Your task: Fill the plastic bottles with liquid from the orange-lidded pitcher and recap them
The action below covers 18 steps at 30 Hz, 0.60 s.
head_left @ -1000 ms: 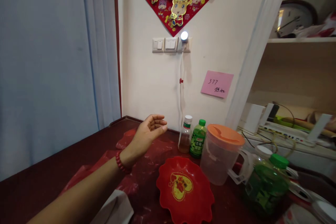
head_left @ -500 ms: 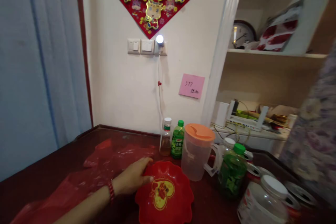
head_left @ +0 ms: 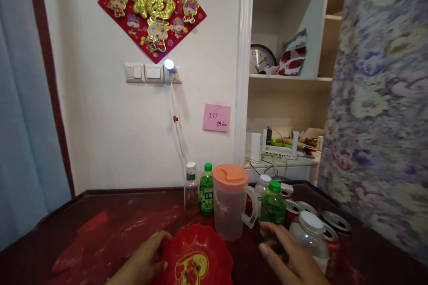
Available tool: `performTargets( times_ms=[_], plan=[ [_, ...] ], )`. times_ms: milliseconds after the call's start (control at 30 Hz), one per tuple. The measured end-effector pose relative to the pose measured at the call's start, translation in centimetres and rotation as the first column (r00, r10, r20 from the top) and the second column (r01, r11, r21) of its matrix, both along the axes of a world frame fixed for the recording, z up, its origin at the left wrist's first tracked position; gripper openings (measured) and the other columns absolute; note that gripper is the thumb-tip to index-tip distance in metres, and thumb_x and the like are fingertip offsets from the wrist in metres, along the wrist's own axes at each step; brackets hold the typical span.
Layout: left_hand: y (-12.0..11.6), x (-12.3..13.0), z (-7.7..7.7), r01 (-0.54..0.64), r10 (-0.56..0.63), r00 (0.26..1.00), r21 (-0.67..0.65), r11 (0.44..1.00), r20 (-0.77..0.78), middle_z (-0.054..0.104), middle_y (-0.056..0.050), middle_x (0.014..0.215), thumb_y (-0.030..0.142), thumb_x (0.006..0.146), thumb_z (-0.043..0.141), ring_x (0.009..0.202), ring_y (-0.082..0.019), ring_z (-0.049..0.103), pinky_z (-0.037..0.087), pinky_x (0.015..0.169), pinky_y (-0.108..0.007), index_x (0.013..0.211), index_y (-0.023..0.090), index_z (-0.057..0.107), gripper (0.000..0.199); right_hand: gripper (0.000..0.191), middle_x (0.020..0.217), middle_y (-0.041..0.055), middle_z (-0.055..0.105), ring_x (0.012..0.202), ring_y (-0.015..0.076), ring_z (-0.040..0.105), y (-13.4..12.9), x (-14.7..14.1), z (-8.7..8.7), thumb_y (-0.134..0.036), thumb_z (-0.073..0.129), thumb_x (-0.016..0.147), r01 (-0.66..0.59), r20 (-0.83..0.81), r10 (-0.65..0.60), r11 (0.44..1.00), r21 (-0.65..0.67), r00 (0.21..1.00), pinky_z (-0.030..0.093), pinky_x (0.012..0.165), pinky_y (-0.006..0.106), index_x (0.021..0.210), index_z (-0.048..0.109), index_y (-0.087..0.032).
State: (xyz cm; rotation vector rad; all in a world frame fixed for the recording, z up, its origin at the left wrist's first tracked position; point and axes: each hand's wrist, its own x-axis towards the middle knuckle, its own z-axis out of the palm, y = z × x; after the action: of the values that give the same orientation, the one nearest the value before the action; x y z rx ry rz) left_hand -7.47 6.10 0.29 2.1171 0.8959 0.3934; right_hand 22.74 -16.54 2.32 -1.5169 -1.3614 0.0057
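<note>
A red scalloped plate (head_left: 207, 249) with a yellow and red picture inside lies on the dark red table. My left hand (head_left: 145, 258) is closed on its left rim, the thumb at the inner side and the fingers along the outside. Over the table to the right, my right hand (head_left: 287, 254) has thumb and forefinger spread, holding nothing that I can see. Just beyond its fingers stands a green-capped bottle (head_left: 272, 208). Beside that hand is a clear jar with a white lid (head_left: 310, 222), partly covered by it.
Behind the plate stand a clear pitcher with an orange lid (head_left: 230, 205), a green drink bottle (head_left: 207, 193) and a white-capped bottle (head_left: 191, 193). Several opened cans (head_left: 334, 222) cluster at the right. Thin red plastic (head_left: 90, 236) lies on the left.
My right hand has come into view at the lower right. The view has turned right, and the left hand stays at the plate's left rim.
</note>
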Motion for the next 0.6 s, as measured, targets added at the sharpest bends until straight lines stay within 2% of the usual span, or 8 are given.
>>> performTargets(
  times_ms=[67,133,233,333,400,500,600],
  plan=[
    [0.0,-0.1,-0.2,0.016,-0.015,1.000,-0.062,0.998,0.014,0.071,-0.004,0.114,0.023,0.069,0.057,0.105,-0.029,0.065,0.052,0.092,-0.040,0.113,0.025,0.062,0.045,0.037,0.120,0.0065,0.064,0.099,0.0206,0.066,1.4,0.1,-0.5,-0.042,0.054,0.097,0.012,-0.076,-0.013,1.000,-0.011,0.997,0.056,0.077,0.022,0.125,0.065,-0.021],
    [0.0,-0.1,-0.2,0.028,-0.027,1.000,-0.092,0.995,0.014,0.071,-0.004,0.113,0.032,0.071,0.061,0.103,-0.030,0.065,0.053,0.090,-0.041,0.113,0.027,0.062,0.043,0.040,0.122,0.0080,0.062,0.100,0.0213,0.064,2.2,-0.1,-1.1,-0.043,0.054,0.096,-0.011,-0.140,0.010,1.000,-0.010,0.990,0.056,0.075,0.023,0.127,0.063,-0.019],
    [0.3,-0.2,0.1,0.001,-0.001,1.000,-0.056,0.998,0.013,0.072,-0.006,0.117,0.042,0.069,0.068,0.109,-0.034,0.064,0.051,0.097,-0.045,0.112,0.027,0.065,0.046,0.037,0.121,0.0093,0.061,0.101,0.0234,0.064,2.9,-0.5,-1.2,-0.042,0.057,0.095,-0.170,-0.158,0.165,0.985,-0.021,0.974,0.054,0.083,0.027,0.123,0.066,-0.019],
    [0.6,0.1,0.9,-0.056,0.053,0.991,0.025,0.998,0.124,0.068,-0.009,0.127,0.048,0.071,0.072,0.120,-0.036,0.060,0.047,0.105,-0.044,0.119,0.026,0.063,0.053,0.026,0.122,0.0110,0.060,0.108,0.0260,0.062,3.5,-0.9,-0.4,-0.042,0.060,0.095,-0.274,-0.192,0.258,0.960,-0.061,0.947,0.050,0.087,0.028,0.097,0.071,-0.019],
    [0.3,0.7,1.8,-0.081,0.067,0.964,0.043,0.996,0.259,0.066,-0.009,0.131,0.051,0.075,0.070,0.125,-0.034,0.058,0.047,0.105,-0.043,0.121,0.027,0.062,0.052,0.032,0.113,0.0121,0.063,0.109,0.0278,0.060,3.9,-1.4,0.2,-0.045,0.060,0.095,-0.297,-0.261,0.277,0.954,-0.040,0.925,0.048,0.086,0.028,0.076,0.065,-0.019],
    [-1.3,1.9,3.7,-0.117,0.113,0.909,-0.014,0.993,0.401,0.071,-0.008,0.116,0.045,0.076,0.068,0.112,-0.032,0.063,0.052,0.092,-0.040,0.107,0.026,0.066,0.037,0.045,0.100,0.0131,0.066,0.093,0.0274,0.065,4.4,-2.3,0.8,-0.049,0.064,0.093,-0.318,-0.410,0.311,0.947,0.052,0.858,0.048,0.082,0.030,0.063,0.048,-0.020],
    [-3.3,2.8,5.3,-0.080,0.113,0.882,-0.091,0.993,0.458,0.071,-0.002,0.082,0.037,0.076,0.063,0.080,-0.023,0.065,0.050,0.074,-0.033,0.083,0.024,0.064,0.015,0.046,0.098,0.0143,0.067,0.061,0.0206,0.063,4.7,-3.3,0.8,-0.051,0.061,0.092,-0.323,-0.501,0.321,0.942,0.086,0.803,0.049,0.064,0.028,0.064,0.039,-0.022]
  ],
)
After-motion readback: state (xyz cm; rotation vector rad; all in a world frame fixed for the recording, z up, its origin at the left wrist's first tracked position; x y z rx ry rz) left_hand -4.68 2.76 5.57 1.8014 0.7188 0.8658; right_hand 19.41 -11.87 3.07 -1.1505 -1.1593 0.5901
